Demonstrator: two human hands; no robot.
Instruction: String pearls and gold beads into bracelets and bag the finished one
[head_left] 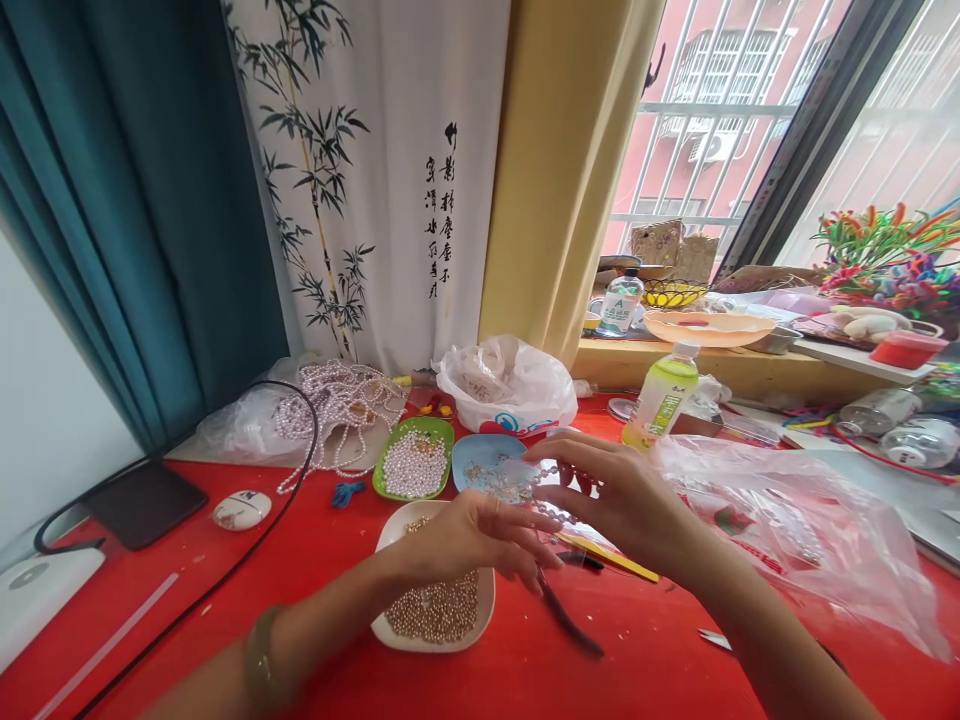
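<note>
Two hands work over a red, smooth surface (300,630). The right hand (611,480) has its fingers bent and pinching a strand of small round beads (553,514), glossy and pinkish; the strand is near the blue dish. The left hand (476,535) has its fingers stretched forward and down beside the strand; cannot tell whether their tips grip it. Under the left hand: a white, rounded-square dish (487,607) of shiny gold beads (431,612). Right of it, a curved dark handle (570,622). Beyond: the shallow blue dish (469,450), with scattered tiny clear pieces; left of that, a green tray (445,436) of pearly white beads (412,466). Behind: a bowl lined with crumpled white plastic (459,400). Far left, heaped pearly strands (337,400); far right, a thin translucent bag (847,540), wrinkled.
</note>
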